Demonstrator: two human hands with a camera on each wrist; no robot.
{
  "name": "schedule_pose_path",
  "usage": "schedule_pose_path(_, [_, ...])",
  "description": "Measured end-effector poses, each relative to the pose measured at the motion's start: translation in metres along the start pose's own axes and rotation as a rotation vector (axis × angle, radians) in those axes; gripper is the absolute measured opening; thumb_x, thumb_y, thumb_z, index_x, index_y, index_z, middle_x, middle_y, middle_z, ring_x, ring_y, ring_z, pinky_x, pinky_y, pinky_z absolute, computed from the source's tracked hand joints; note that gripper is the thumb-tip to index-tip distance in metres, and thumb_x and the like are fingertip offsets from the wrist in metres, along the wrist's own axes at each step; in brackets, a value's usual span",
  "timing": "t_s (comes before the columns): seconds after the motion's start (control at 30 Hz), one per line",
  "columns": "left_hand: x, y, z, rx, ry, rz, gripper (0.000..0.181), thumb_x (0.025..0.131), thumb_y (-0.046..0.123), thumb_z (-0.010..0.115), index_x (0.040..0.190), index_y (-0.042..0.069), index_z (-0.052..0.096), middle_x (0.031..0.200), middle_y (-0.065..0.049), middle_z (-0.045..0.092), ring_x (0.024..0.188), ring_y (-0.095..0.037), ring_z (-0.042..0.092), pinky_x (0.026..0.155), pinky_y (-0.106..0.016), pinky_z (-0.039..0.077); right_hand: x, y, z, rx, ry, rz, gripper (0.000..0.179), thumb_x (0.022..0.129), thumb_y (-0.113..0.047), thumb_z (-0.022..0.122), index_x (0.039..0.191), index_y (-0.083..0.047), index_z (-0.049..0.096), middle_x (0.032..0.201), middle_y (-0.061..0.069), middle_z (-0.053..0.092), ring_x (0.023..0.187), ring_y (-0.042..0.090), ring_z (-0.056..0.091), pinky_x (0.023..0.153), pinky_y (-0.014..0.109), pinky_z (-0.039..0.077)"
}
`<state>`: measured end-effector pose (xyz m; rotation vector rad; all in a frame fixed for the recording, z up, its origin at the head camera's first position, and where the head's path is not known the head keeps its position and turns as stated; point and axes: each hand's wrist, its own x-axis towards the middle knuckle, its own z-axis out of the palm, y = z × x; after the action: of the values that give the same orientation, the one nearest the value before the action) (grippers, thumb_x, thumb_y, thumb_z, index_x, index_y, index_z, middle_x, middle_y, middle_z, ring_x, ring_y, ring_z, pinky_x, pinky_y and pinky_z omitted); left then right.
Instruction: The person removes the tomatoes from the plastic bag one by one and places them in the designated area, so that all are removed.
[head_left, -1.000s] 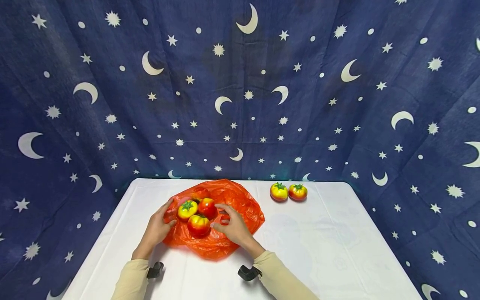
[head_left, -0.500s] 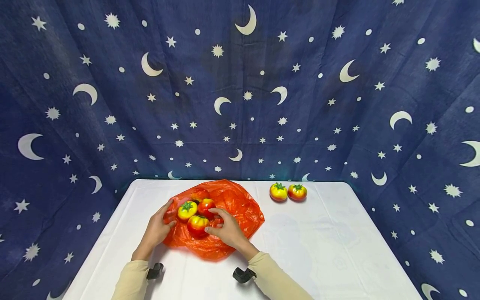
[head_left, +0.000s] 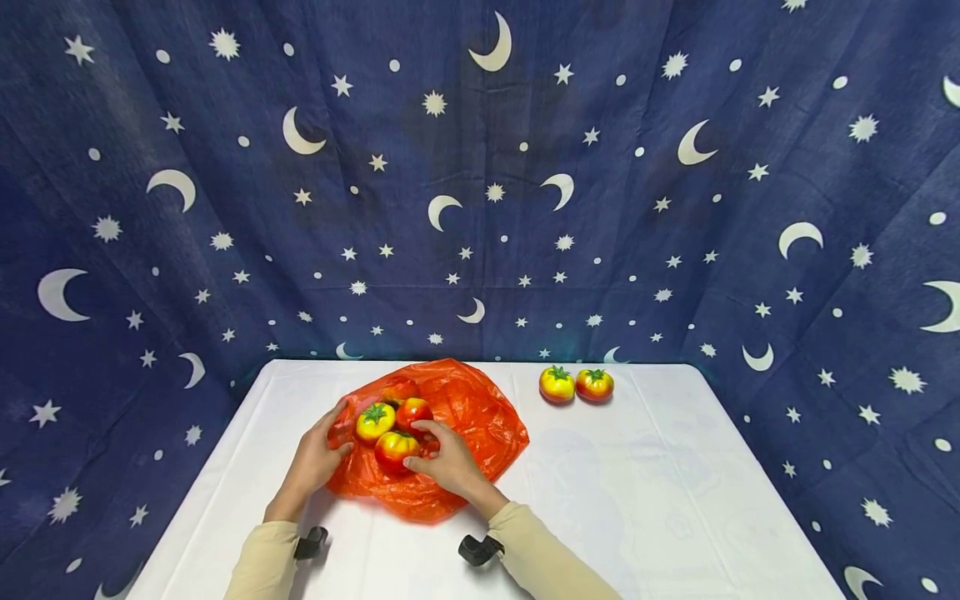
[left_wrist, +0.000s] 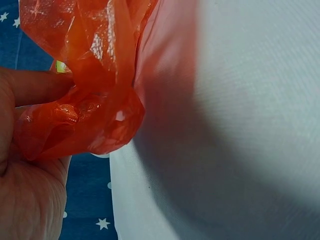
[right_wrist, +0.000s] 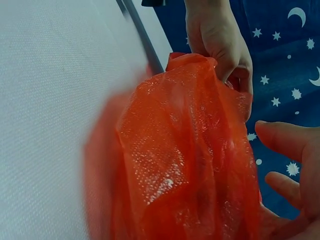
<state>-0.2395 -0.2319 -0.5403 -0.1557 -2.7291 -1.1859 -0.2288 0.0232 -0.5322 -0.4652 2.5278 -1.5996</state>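
An orange-red plastic bag (head_left: pixel 480 408) lies spread on the table, its near edges raised. Inside it sit a yellow tomato with green leaves (head_left: pixel 375 422), a red tomato (head_left: pixel 414 413) and a red-and-yellow tomato (head_left: pixel 397 452) in front; part of another (head_left: pixel 399 389) shows at the back. My left hand (head_left: pixel 313 458) holds the bag's left edge between thumb and fingers, as the left wrist view also shows. My right hand (head_left: pixel 450 462) is over the bag's right part, thumb and fingers spread apart beside the front tomato. Whether its thumb touches that tomato, I cannot tell.
Two more red-and-yellow tomatoes (head_left: pixel 557 385) stand side by side at the back right of the white table (head_left: pixel 660 500). A dark blue curtain (head_left: pixel 480 167) with moons and stars rises behind the table and along its sides.
My right hand has moved left, closer to the front tomato. My left hand stays at the bag's left edge. The tomatoes and the bag look nearly unmoved.
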Motion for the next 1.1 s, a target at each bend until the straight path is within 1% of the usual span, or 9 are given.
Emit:
schedule_pose_path(0.13, [-0.001, 0.000, 0.000, 0.000, 0.003, 0.009, 0.081, 0.081, -0.007, 0.070, 0.153, 0.007, 0.034, 0.150, -0.027, 0.041, 0.137, -0.049, 0.040, 0.114, -0.060, 0.033, 0.002, 0.001, 0.003, -0.006, -0.002, 0.007, 0.054, 0.082, -0.025, 0.079, 0.132, -0.018, 0.058, 0.131, 0.003, 0.061, 0.110, 0.026, 0.060, 0.090, 0.036, 0.057])
schedule_pose_path(0.23, [0.000, 0.001, 0.000, 0.002, 0.004, 0.014, 0.081, 0.081, -0.007, 0.069, 0.153, 0.007, 0.034, 0.151, -0.026, 0.041, 0.138, -0.048, 0.039, 0.115, -0.059, 0.032, 0.003, 0.000, 0.006, -0.027, 0.000, 0.015, 0.054, 0.082, -0.026, 0.079, 0.132, -0.020, 0.059, 0.131, 0.001, 0.061, 0.112, 0.023, 0.059, 0.095, 0.037, 0.055])
schedule_pose_path(0.37, [0.000, 0.001, 0.000, 0.000, 0.002, 0.011, 0.081, 0.081, -0.007, 0.069, 0.153, 0.007, 0.034, 0.151, -0.026, 0.041, 0.139, -0.047, 0.038, 0.115, -0.059, 0.031, 0.004, 0.000, 0.010, -0.038, 0.003, 0.019, 0.053, 0.082, -0.027, 0.079, 0.131, -0.020, 0.059, 0.132, 0.000, 0.061, 0.119, 0.022, 0.058, 0.105, 0.043, 0.049])
schedule_pose_path(0.4, [0.000, 0.001, 0.000, -0.002, 0.001, 0.010, 0.081, 0.081, -0.007, 0.069, 0.153, 0.007, 0.034, 0.151, -0.026, 0.041, 0.139, -0.047, 0.039, 0.115, -0.059, 0.031, 0.004, 0.000, 0.011, -0.039, 0.003, 0.021, 0.053, 0.082, -0.027, 0.079, 0.131, -0.020, 0.059, 0.132, 0.000, 0.061, 0.120, 0.022, 0.058, 0.106, 0.043, 0.048])
schedule_pose_path(0.67, [0.000, 0.001, 0.001, 0.001, -0.001, 0.003, 0.081, 0.081, -0.007, 0.069, 0.153, 0.008, 0.034, 0.150, -0.026, 0.041, 0.139, -0.047, 0.038, 0.116, -0.059, 0.030, 0.009, 0.007, 0.021, -0.060, 0.009, 0.020, 0.051, 0.081, -0.027, 0.080, 0.129, -0.020, 0.061, 0.128, 0.001, 0.062, 0.117, 0.023, 0.059, 0.105, 0.046, 0.049])
schedule_pose_path(0.83, [-0.001, 0.001, 0.001, 0.006, -0.010, -0.005, 0.081, 0.082, -0.007, 0.069, 0.153, 0.008, 0.034, 0.151, -0.026, 0.041, 0.140, -0.048, 0.037, 0.116, -0.060, 0.029, 0.009, 0.007, 0.023, -0.065, 0.004, 0.042, 0.050, 0.082, -0.026, 0.079, 0.128, -0.022, 0.061, 0.129, 0.002, 0.062, 0.118, 0.025, 0.058, 0.107, 0.048, 0.047])
schedule_pose_path(1.1, [0.000, 0.001, 0.001, 0.004, 0.005, 0.009, 0.081, 0.081, -0.007, 0.069, 0.153, 0.007, 0.034, 0.150, -0.025, 0.042, 0.139, -0.047, 0.038, 0.116, -0.058, 0.030, 0.009, 0.004, 0.026, -0.081, 0.011, 0.045, 0.046, 0.081, -0.028, 0.080, 0.123, -0.020, 0.062, 0.124, 0.002, 0.063, 0.114, 0.023, 0.059, 0.106, 0.045, 0.048])
